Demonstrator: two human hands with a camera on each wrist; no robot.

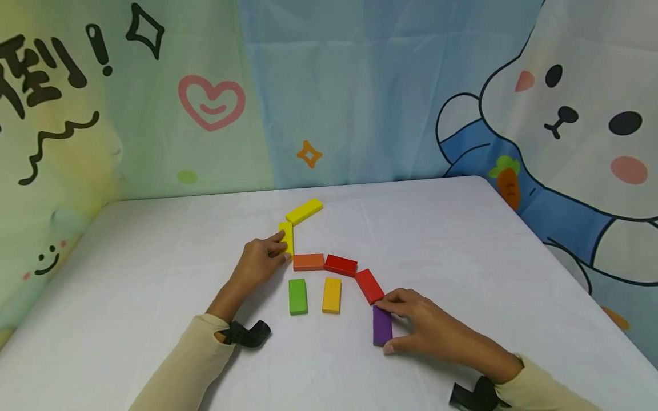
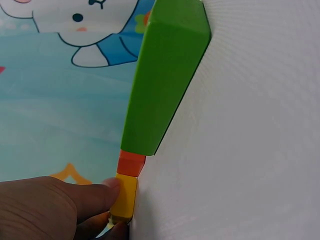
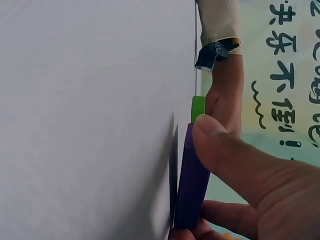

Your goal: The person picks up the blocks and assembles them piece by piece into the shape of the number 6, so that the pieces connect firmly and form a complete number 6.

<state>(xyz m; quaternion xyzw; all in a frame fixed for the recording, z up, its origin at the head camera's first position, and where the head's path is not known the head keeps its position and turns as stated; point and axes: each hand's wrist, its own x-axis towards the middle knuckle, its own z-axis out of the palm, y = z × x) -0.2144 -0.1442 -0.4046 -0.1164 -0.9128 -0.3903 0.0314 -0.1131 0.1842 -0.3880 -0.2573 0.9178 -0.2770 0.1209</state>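
Note:
In the head view my left hand (image 1: 257, 264) is on an upright-running yellow block (image 1: 289, 230), its thumb and fingers pinching the block's left side and ends. A second yellow block (image 1: 304, 212) slants away from its far end. From its near end an orange block (image 1: 308, 262), a red block (image 1: 341, 266) and another red block (image 1: 369, 286) run in a bent line to the right. That line ends at a purple block (image 1: 382, 328). My right hand (image 1: 432, 326) grips the purple block between the thumb at its near end and fingers at its far end.
Inside the bend lie a green block (image 1: 298, 297) and an amber block (image 1: 331, 295), apart from each other. All rest on a white-covered table (image 1: 169, 274). A printed cloth (image 1: 349, 91) hangs behind the table's back edge. Each wrist wears a black camera (image 1: 249, 334).

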